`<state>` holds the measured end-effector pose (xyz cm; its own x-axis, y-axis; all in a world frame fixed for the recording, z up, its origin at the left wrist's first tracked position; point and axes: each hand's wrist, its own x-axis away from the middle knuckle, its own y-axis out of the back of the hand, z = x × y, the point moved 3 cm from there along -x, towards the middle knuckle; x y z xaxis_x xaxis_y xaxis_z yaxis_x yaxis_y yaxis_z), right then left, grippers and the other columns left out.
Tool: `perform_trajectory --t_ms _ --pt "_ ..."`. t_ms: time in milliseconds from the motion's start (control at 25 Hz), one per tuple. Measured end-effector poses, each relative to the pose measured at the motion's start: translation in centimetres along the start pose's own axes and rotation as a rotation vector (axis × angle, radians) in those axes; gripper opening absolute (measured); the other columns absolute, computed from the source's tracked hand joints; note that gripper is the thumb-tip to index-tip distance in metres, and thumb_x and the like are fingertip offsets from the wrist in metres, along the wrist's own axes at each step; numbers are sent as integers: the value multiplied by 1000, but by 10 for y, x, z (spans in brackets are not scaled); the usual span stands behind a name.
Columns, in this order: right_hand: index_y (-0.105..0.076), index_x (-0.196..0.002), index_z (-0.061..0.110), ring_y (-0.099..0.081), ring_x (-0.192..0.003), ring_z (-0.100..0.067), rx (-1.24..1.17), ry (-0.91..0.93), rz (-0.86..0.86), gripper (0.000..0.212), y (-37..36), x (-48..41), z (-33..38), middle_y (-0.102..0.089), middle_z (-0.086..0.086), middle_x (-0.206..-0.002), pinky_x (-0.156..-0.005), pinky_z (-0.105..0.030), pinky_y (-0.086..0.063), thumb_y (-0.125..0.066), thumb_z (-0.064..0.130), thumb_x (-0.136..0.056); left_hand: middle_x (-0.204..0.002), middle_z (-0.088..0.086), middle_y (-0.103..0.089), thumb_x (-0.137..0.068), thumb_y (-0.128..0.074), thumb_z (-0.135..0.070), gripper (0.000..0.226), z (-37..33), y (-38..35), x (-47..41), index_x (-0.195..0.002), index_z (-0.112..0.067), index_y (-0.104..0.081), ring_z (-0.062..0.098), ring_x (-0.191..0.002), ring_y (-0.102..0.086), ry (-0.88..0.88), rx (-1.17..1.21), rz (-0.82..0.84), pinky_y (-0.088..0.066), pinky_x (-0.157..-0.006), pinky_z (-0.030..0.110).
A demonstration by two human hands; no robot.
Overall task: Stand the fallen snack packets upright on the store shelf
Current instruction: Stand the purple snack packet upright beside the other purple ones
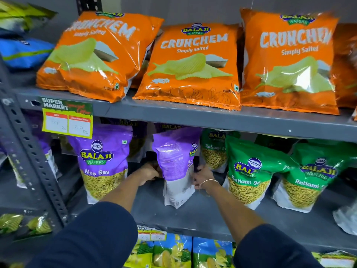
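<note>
We are losing most of the left hand (149,172) behind the purple packet (174,167), so its fingers are hiding from us. The right hand (202,177) is showing only its back and a thin bangle (209,181); its fingertips are disappearing against the packet's side. Small print on the packet's back is blurring beyond reading. The price tag (67,118) is carrying handwritten figures we are struggling to make out. The rightmost orange bag (345,64) is running off the frame edge, and motion blur is smearing the leftmost Crunchem bag (96,55). The packets on the bottom shelf (172,252) are getting cut off below.
</note>
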<state>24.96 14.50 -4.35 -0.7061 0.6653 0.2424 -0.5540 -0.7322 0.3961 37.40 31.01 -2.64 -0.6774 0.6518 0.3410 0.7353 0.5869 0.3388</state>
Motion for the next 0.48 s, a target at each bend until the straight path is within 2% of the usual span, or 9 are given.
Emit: perform_trajectory --t_ms 40,80,120,200,240,280,360,440,480 --pt "-44 -90 16 -49 -89 -23 84 45 62 27 0 5 3 -51 -6 -86 -66 -26 -44 -65 5 -77 -105 12 -60 -74 -66 11 45 -1 -5 -3 -112 -9 -53 20 -100 -53 -28 22 -23 -43 -84 32" --pt "-45 -105 11 -46 -99 -21 180 84 149 39 0 8 2 -52 -6 -93 -73 -26 -44 -68 1 -75 -115 13 -59 -72 -70 12 61 -4 -11 -2 -124 -7 -45 21 -108 -53 -58 35 -26 -43 -88 33" --pt "-41 -124 8 -42 -112 -22 298 110 248 62 -2 13 1 -51 -7 -111 -89 -31 -43 -73 6 -72 -122 11 -56 -70 -72 12 73 -6 -18 -2 -132 -5 -37 22 -116 -51 -94 15 -16 -43 -92 33" --pt "-23 -144 16 -19 -138 -29 488 171 318 100 -4 25 4 -33 -6 -145 -115 -43 -20 -79 30 -63 -132 8 -50 -67 -77 7 91 -12 -30 -2 -139 -4 -22 21 -125 -47 -147 -88 -3 -42 -99 30" --pt "-21 -146 18 -12 -141 -32 511 195 298 106 -5 26 6 -29 -5 -150 -117 -45 -14 -79 36 -58 -136 10 -48 -64 -79 5 98 -15 -34 -2 -141 -5 -18 23 -128 -46 -180 -125 0 -42 -102 32" --pt "-24 -144 15 -15 -141 -32 460 190 258 106 -7 24 3 -32 -7 -148 -118 -45 -17 -80 35 -56 -139 12 -46 -62 -80 4 101 -18 -38 -3 -141 -5 -17 25 -129 -46 -188 -139 8 -42 -105 34" --pt "-30 -134 4 -37 -134 -31 221 178 170 95 -3 17 -3 -46 -14 -137 -111 -42 -35 -85 15 -58 -141 14 -45 -64 -78 8 99 -23 -40 -3 -141 -5 -18 26 -130 -46 -178 -130 28 -42 -104 34" --pt "-33 -129 -1 -56 -114 -26 37 167 152 82 7 16 -7 -56 -11 -122 -90 -20 -52 -78 -8 -61 -143 11 -43 -71 -73 9 94 -27 -34 1 -144 -10 -16 24 -129 -44 -130 -107 84 -42 -96 33" --pt "-36 -128 -3 -60 -97 -22 -26 167 161 74 13 18 -6 -59 -6 -111 -71 -7 -52 -71 -17 -64 -143 9 -43 -75 -69 7 89 -29 -31 3 -144 -13 -17 22 -124 -45 -107 -103 115 -41 -91 30"
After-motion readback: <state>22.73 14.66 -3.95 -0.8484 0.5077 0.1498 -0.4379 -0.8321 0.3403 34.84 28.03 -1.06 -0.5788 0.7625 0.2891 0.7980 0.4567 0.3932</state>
